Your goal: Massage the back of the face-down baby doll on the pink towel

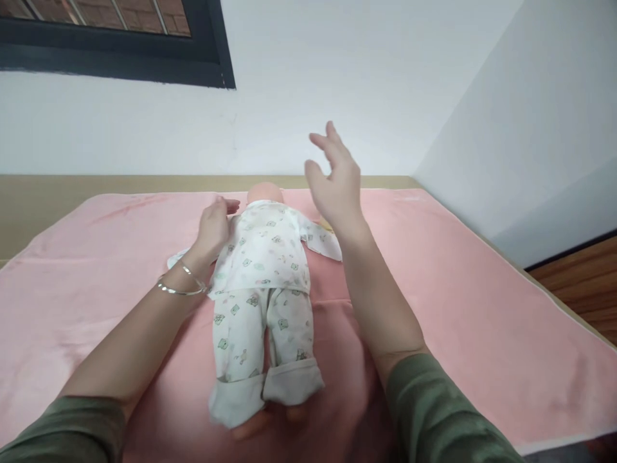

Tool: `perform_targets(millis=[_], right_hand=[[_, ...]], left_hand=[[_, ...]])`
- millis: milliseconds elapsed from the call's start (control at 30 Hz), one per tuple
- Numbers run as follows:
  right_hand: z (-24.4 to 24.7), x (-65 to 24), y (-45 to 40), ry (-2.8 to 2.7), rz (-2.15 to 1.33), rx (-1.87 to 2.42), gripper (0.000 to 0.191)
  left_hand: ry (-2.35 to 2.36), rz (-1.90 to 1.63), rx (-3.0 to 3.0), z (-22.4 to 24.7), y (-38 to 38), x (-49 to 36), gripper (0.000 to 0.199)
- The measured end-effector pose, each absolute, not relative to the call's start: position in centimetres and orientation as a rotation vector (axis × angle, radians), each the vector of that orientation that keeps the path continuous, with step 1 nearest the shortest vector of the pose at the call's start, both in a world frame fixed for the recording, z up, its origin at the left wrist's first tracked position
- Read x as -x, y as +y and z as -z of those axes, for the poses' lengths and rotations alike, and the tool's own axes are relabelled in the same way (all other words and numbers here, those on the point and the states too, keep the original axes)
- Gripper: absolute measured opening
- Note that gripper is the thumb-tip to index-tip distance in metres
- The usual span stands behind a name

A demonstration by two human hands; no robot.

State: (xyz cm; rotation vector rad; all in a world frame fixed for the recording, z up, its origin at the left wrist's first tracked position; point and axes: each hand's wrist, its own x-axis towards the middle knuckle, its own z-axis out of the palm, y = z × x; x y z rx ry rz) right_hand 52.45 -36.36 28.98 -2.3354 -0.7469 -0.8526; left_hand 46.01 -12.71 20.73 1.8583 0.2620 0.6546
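White walls (313,77) meet at a corner behind a pale surface (43,209), which is spread with a pink cloth (434,289); a dark-framed window (212,54) sits at upper left, with bars and brick visible through it. On the cloth, in the middle, lies a doll (263,270), its head toward the wall and its feet toward the person; which way its face points cannot be told. It wears a white patterned top (270,247) and matching trousers (289,321) with turned-up cuffs, and its sleeves reach out to both sides. The left hand (214,225), with a silvery bracelet (180,290) at the wrist, is against or just beside the doll's upper body, its fingers extended and grasping nothing visible. The right hand (337,183) is raised above the sleeve on the right, fingers (332,145) spread and free. Green sleeves (438,399) cover the person's upper forearms.
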Motion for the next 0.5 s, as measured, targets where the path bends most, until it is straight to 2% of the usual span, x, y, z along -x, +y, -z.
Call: perform_targets(millis=[133,333,500], right_hand=[[-29.0,-55.3,-40.3,-0.540,0.890,2.384,0.062],[-28.6,-56.5,-40.1,-0.482,0.780,2.425,0.063],[-28.7,-55.6,-39.6,-0.597,0.432,2.628,0.064]], left_hand=[[0.188,-0.584,-1.600,-23.8,-14.3,-47.0,0.068],[0.023,-0.151,-1.423,-27.3,-20.4,-51.5,0.084],[-0.008,-0.014,-1.403,-27.7,-23.6,-55.7,0.091]])
